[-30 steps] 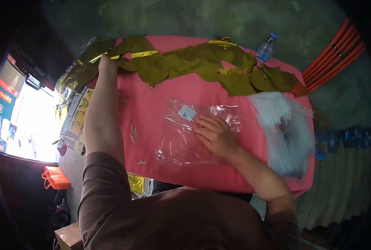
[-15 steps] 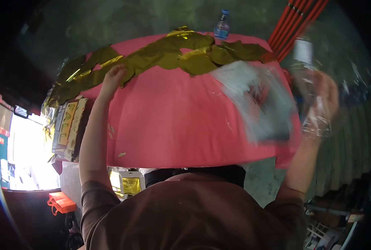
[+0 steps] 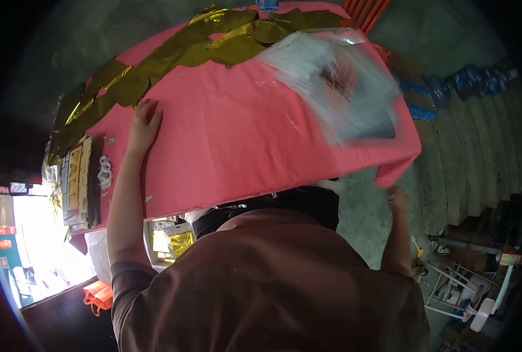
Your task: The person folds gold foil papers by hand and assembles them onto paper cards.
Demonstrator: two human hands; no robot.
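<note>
The person leans over the worktop [image 3: 243, 152], which is covered in pink. The left hand [image 3: 144, 125] lies flat and open on the pink surface, fingers spread, holding nothing, just beside the long band of gold foil [image 3: 173, 56] that runs along the far edge. The right hand [image 3: 397, 198] hangs below the near right corner of the worktop, beside the hanging pink edge; it is small and blurred, so I cannot tell if it is open or holds something. A pile of clear bags [image 3: 343, 88] lies on the right part of the worktop. At the left end are flat packets [image 3: 76, 182].
</note>
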